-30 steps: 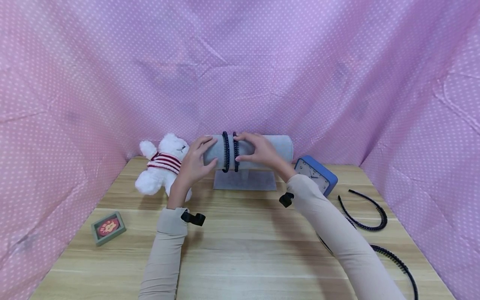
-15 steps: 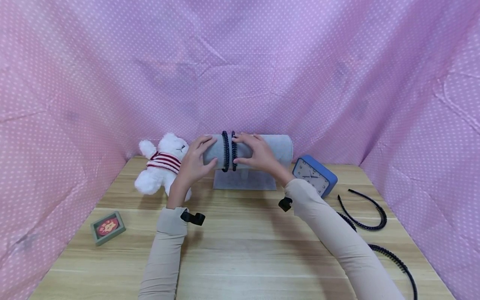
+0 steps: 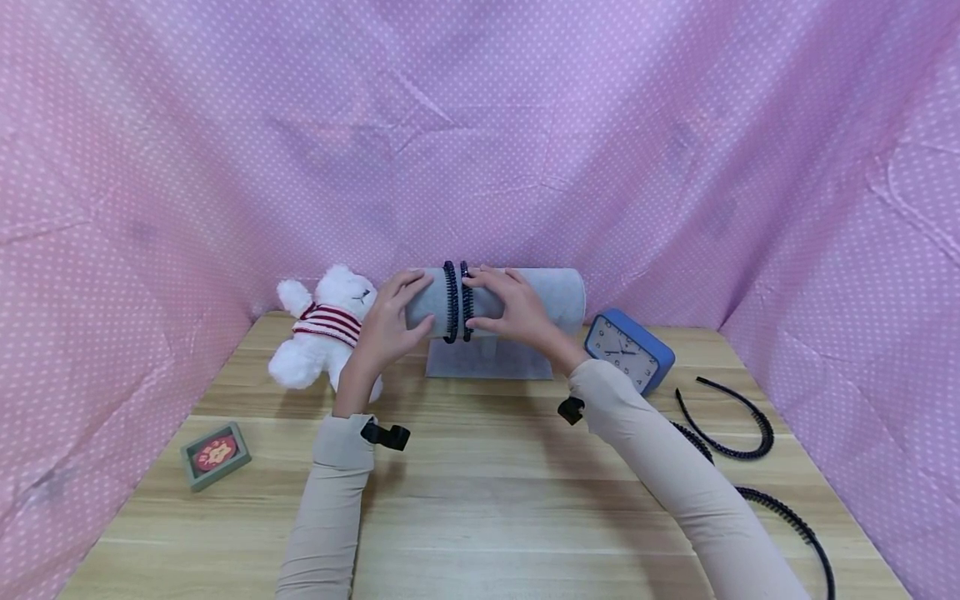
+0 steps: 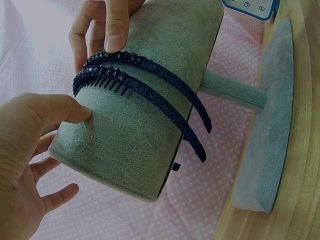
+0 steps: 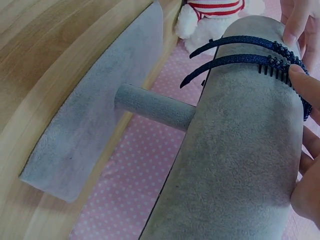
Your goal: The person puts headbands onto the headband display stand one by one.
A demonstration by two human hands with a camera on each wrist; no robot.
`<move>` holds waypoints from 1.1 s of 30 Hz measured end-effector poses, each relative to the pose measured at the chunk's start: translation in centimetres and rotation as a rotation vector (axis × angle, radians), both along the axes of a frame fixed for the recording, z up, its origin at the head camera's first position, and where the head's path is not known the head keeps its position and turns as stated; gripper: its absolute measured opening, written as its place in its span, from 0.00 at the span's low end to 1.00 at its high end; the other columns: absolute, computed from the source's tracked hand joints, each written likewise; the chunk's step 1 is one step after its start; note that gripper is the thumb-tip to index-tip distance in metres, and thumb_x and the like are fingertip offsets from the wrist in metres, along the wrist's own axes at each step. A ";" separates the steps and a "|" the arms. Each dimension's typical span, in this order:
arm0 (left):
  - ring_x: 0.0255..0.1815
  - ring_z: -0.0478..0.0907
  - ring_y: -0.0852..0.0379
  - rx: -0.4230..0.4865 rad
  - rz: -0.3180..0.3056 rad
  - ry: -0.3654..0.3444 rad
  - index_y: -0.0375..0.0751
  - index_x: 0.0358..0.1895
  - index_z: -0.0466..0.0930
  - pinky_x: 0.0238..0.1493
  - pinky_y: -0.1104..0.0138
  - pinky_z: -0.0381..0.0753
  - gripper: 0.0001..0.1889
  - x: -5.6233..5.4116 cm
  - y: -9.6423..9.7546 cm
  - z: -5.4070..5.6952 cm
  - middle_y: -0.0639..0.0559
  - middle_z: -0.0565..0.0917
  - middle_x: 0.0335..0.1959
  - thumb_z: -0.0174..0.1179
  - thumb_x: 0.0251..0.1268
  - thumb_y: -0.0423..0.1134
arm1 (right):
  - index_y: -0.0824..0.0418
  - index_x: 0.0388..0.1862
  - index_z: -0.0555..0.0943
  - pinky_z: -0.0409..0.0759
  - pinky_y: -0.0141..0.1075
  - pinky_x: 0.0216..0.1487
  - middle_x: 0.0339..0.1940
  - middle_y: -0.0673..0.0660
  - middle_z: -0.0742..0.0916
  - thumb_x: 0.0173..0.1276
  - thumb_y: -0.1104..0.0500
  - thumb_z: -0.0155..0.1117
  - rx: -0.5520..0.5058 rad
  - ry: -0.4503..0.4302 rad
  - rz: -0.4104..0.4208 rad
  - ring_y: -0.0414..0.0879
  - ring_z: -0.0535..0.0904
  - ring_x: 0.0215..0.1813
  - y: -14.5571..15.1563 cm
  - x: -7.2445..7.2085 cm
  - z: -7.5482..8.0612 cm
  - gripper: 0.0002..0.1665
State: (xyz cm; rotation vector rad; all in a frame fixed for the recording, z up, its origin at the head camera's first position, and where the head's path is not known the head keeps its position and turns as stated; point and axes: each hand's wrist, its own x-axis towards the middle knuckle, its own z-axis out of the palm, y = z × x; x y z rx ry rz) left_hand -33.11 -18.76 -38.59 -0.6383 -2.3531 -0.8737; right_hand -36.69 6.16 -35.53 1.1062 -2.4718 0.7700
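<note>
A grey velvety headband stand (image 3: 555,293) has a thick horizontal roll on a post and flat base (image 5: 105,115). Two dark beaded headbands with comb teeth sit side by side round the roll: a left one (image 4: 155,100) and a right one (image 4: 176,84), a narrow gap between them. My left hand (image 3: 390,321) holds the roll's left end, thumb on the near side and fingers reaching over the top. Thumb and fingers of my right hand (image 3: 517,307) grip the right headband; the thumb presses on its beads in the left wrist view.
A white plush toy (image 3: 330,325) in a striped top lies left of the stand. A blue clock (image 3: 630,352) leans on the right. More dark headbands (image 3: 765,437) lie on the right of the wooden table (image 3: 480,517). A small framed picture (image 3: 216,454) lies front left.
The right hand has moved slightly left, sliding the right headband along the roll closer to the left one. The left hand has stayed at the roll's end.
</note>
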 end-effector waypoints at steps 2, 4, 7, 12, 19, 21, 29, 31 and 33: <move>0.75 0.65 0.41 -0.002 0.002 0.000 0.40 0.72 0.73 0.73 0.48 0.68 0.32 -0.1 0.0 0.0 0.41 0.72 0.72 0.68 0.64 0.35 | 0.58 0.69 0.77 0.54 0.54 0.82 0.74 0.57 0.77 0.60 0.52 0.79 0.011 -0.009 0.004 0.54 0.67 0.79 0.1 0.0 0.1 0.38; 0.75 0.65 0.41 -0.003 0.003 -0.001 0.40 0.72 0.73 0.74 0.48 0.68 0.32 -0.1 0.0 -0.1 0.41 0.72 0.72 0.68 0.64 0.36 | 0.58 0.69 0.77 0.53 0.55 0.83 0.75 0.57 0.77 0.61 0.53 0.79 0.020 -0.021 0.009 0.54 0.66 0.80 0.3 0.1 0.2 0.38; 0.75 0.65 0.41 -0.003 0.006 -0.005 0.41 0.72 0.73 0.74 0.48 0.68 0.32 -0.2 0.0 -0.1 0.41 0.72 0.72 0.68 0.64 0.36 | 0.59 0.70 0.76 0.52 0.56 0.83 0.76 0.58 0.76 0.61 0.53 0.78 0.029 -0.035 0.013 0.55 0.65 0.80 0.4 0.1 0.3 0.38; 0.75 0.65 0.41 -0.004 0.008 -0.010 0.40 0.72 0.73 0.74 0.48 0.68 0.32 -0.2 0.0 -0.1 0.42 0.72 0.72 0.68 0.64 0.36 | 0.59 0.70 0.76 0.53 0.56 0.83 0.76 0.58 0.76 0.61 0.52 0.78 0.031 -0.015 0.009 0.54 0.65 0.80 0.4 0.0 0.0 0.39; 0.75 0.65 0.41 0.005 0.004 -0.008 0.39 0.72 0.73 0.73 0.48 0.68 0.32 0.0 0.0 0.0 0.41 0.71 0.72 0.69 0.63 0.35 | 0.59 0.70 0.76 0.53 0.53 0.83 0.76 0.57 0.76 0.61 0.51 0.78 0.033 0.006 -0.001 0.53 0.66 0.80 0.2 0.1 -0.1 0.39; 0.75 0.65 0.40 0.007 0.000 -0.002 0.39 0.72 0.73 0.73 0.48 0.68 0.32 0.0 0.1 0.0 0.41 0.71 0.72 0.69 0.63 0.35 | 0.59 0.70 0.76 0.53 0.54 0.83 0.76 0.57 0.76 0.62 0.51 0.78 0.033 0.012 -0.001 0.53 0.66 0.80 0.2 0.2 0.0 0.39; 0.74 0.65 0.40 0.016 -0.012 0.011 0.38 0.71 0.74 0.72 0.47 0.69 0.32 0.1 0.1 0.0 0.40 0.72 0.71 0.69 0.63 0.34 | 0.58 0.71 0.74 0.53 0.54 0.83 0.76 0.58 0.75 0.62 0.52 0.77 0.054 0.013 0.000 0.54 0.65 0.80 0.3 0.4 0.1 0.40; 0.74 0.65 0.40 0.014 -0.010 0.012 0.38 0.71 0.74 0.72 0.47 0.69 0.32 0.1 0.1 0.1 0.40 0.72 0.71 0.69 0.63 0.35 | 0.59 0.72 0.74 0.52 0.54 0.83 0.76 0.59 0.75 0.63 0.53 0.77 0.054 -0.002 0.014 0.55 0.64 0.80 0.4 0.4 0.2 0.40; 0.74 0.65 0.40 0.010 -0.009 0.011 0.38 0.71 0.74 0.72 0.47 0.70 0.32 0.1 0.1 0.1 0.40 0.72 0.71 0.69 0.63 0.35 | 0.60 0.72 0.73 0.51 0.55 0.83 0.77 0.61 0.74 0.63 0.54 0.77 0.055 -0.019 0.040 0.57 0.64 0.80 0.6 0.5 0.4 0.40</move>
